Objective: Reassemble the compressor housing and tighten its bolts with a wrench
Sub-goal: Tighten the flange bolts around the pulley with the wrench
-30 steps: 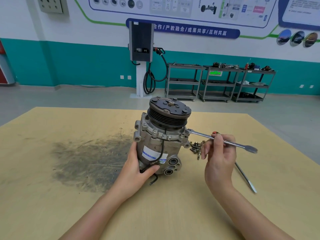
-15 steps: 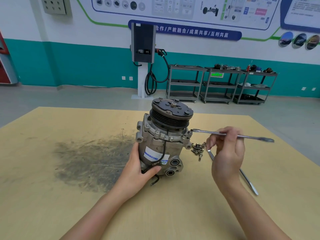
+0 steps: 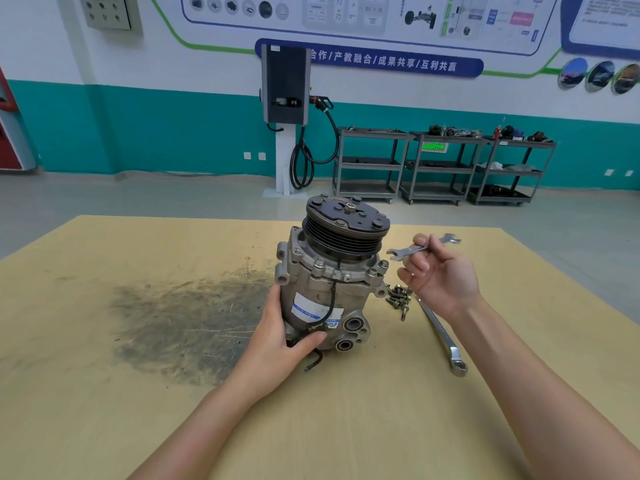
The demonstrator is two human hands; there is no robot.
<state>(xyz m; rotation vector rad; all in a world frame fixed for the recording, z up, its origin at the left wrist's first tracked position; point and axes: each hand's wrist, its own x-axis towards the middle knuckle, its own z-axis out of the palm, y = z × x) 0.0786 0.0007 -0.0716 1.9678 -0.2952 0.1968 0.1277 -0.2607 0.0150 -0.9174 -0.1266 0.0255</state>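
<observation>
A grey metal compressor (image 3: 329,289) with a black grooved pulley on top stands tilted on the yellow table (image 3: 138,427). My left hand (image 3: 277,344) grips its lower left side, thumb across the front near the white label. My right hand (image 3: 440,275) is raised palm-up to the right of the pulley and pinches a small open-ended wrench (image 3: 420,248) in its fingertips. The wrench's near jaw hangs just off the housing's upper right bolt, apart from it.
A heap of loose bolts (image 3: 398,299) lies on the table right of the compressor. A long ring wrench (image 3: 441,336) lies beyond them, running toward me. A dark oily stain (image 3: 183,323) covers the table to the left. Shelving carts stand far back.
My right hand turned palm-up and lifted the wrench off the housing's right bolt, swinging its handle back and up. My left hand kept its grip on the compressor.
</observation>
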